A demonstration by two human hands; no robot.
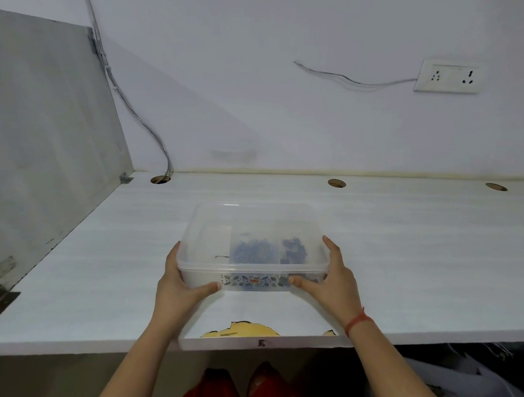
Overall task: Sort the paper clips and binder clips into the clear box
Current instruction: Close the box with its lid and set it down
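**Both hands on the clear box**

Nearest me, red cloth [242, 387] shows under the desk edge. A chipped patch [244, 330] (yellowish underneath) marks the front of the white desk [416, 263]. Just past it, the left hand [180, 287] grips the box [253, 242] at its near left corner, thumb across the front wall, fingers along the side. The right hand [332, 278], a red thread [358, 321] at its wrist, clasps the near right corner the same way. The box sits mid-desk, lid on. Through the cloudy plastic I see a bluish heap [254, 251] in the middle and a darker heap [294, 250] to its right; which clips are which, I cannot tell. Farther back, cable holes [336, 183], a socket [449, 77], wires [130, 104].
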